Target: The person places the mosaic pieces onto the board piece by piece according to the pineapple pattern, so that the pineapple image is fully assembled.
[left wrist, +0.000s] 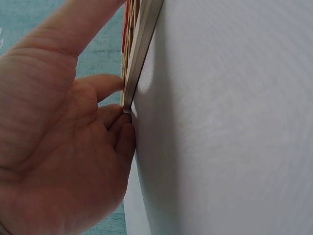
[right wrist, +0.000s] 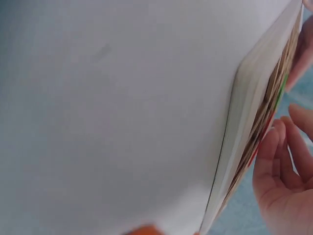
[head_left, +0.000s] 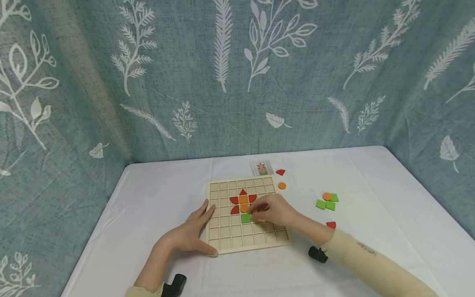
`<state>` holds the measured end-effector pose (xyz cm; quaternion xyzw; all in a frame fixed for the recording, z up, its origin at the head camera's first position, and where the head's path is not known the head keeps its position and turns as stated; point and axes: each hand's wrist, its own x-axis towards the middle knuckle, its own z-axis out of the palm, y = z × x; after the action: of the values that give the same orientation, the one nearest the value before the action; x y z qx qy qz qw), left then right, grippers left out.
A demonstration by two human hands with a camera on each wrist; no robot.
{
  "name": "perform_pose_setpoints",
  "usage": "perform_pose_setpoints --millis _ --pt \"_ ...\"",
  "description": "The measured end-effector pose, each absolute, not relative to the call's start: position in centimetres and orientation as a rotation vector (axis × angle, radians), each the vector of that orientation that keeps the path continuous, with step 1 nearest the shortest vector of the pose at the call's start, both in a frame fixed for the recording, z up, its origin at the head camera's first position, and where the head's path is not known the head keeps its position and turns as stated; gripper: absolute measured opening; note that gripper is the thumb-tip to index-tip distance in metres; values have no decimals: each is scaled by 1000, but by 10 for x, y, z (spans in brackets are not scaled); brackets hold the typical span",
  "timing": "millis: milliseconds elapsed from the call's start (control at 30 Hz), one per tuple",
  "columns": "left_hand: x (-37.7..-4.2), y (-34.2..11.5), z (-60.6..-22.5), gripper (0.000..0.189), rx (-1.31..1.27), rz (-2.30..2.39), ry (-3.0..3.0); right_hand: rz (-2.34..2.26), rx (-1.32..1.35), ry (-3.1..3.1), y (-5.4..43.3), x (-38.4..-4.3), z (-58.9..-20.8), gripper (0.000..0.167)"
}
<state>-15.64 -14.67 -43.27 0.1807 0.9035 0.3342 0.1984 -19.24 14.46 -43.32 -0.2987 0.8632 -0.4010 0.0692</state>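
My left hand (head_left: 190, 233) lies along the left side of a wooden grid board (head_left: 224, 243), fingers spread on its edge and thumb at the near corner. In the left wrist view, that hand's (left wrist: 63, 142) fingertips touch the board's rim (left wrist: 142, 54). My right hand (head_left: 272, 209) reaches over the board, fingertips low beside an orange disc (head_left: 244, 208) and a green square (head_left: 245, 218). I cannot tell whether a piece is between these fingertips. Above the disc sits an orange square (head_left: 243, 199), with a red triangle (head_left: 243, 192) and rounded red pieces (head_left: 234, 200) around it.
A small pattern card (head_left: 262, 168) lies behind the board. Close to it are a red wedge (head_left: 280, 172) and an orange disc (head_left: 282, 185). Further right lie several green squares (head_left: 320, 204), another orange disc (head_left: 327, 196) and another red piece (head_left: 331, 225), near the right forearm.
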Motion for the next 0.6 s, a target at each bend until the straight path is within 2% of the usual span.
perform_pose_setpoints --millis 300,600 --pt "-157 -145 -433 125 512 934 2528 -1219 -593 2596 193 -195 -425 15" --pt "-156 -145 -432 125 506 934 2522 -1153 -604 2480 246 -181 -423 21"
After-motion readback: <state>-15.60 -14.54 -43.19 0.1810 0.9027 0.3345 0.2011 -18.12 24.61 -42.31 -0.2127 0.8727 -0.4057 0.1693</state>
